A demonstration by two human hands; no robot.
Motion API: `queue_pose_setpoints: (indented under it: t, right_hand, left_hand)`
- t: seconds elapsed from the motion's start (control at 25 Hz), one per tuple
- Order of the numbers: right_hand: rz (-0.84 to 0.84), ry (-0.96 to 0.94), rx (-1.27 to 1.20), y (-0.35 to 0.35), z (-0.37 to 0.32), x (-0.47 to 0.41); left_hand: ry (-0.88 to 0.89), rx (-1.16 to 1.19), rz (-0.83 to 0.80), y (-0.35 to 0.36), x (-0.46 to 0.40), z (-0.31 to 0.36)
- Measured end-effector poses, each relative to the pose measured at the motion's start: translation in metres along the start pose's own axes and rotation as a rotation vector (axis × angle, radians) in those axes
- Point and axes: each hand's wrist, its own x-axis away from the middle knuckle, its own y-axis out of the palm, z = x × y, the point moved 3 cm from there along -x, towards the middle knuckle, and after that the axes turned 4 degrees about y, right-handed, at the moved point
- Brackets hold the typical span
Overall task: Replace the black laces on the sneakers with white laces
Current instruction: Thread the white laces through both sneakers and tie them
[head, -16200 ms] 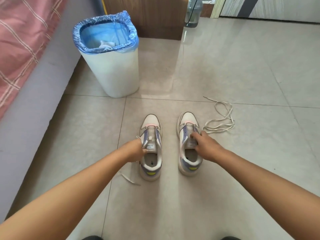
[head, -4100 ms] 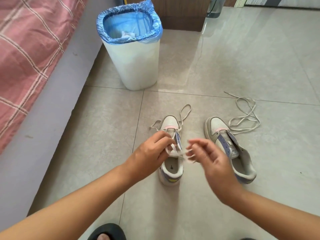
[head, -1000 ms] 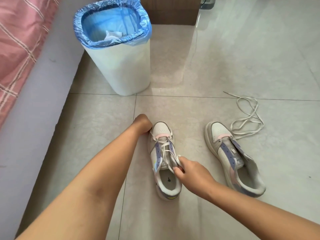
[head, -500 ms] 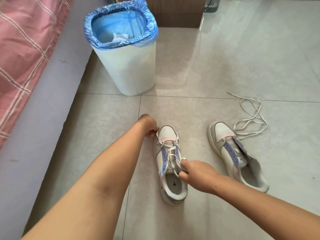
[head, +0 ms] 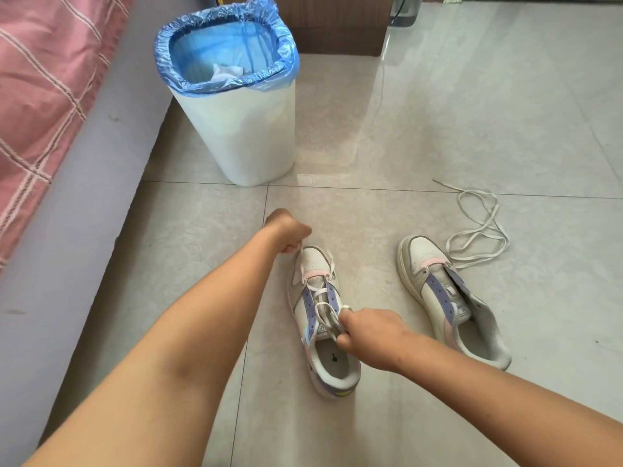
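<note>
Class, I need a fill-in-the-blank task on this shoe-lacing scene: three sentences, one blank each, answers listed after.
1. The left hand pulls a lace end near the ____ of the left sneaker.
2. The loose white lace lies on the floor beside the ____ sneaker.
3. The white bin has a ____ liner.

Answers: toe; right; blue

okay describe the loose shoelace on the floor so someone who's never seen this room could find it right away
Start at the white bin with the blue liner, then look right across the tiled floor to the unlaced sneaker. The loose white lace lies in loops beside its toe, the only lace not threaded through a shoe.
</note>
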Motion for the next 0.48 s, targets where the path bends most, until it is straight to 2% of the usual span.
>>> queue_pose_setpoints:
  t: [0.12,0.2,0.24,0.28,0.32,0.4,0.48]
  right_hand:
    - [0.04,0.066,-0.054,0.003,-0.001,-0.002]
    - [0.055,0.108,-0.191,0.004,0.002,0.0]
    - [0.045,0.112,-0.353,0.002,0.003,0.005]
    - [0.021,0.108,-0.589,0.0,0.003,0.014]
    - [-0.019,0.106,-0.871,-0.003,-0.001,0.028]
    - [-0.134,0.079,-1.362,-0.009,-0.013,0.067]
    - [-0.211,-0.015,-1.565,-0.014,-0.031,0.107]
  left_hand:
    - [0.245,0.251,-0.012,-0.008,0.038,0.005]
    - [0.232,0.214,0.148,-0.013,0.059,-0.016]
    - [0.168,0.129,0.244,-0.014,0.071,-0.032]
    - [0.1,0.031,0.274,-0.012,0.085,-0.048]
    - [0.052,-0.058,0.224,-0.003,0.099,-0.06]
    - [-0.003,-0.191,0.015,0.031,0.131,-0.071]
    - [0.003,-0.263,-0.045,0.065,0.158,-0.065]
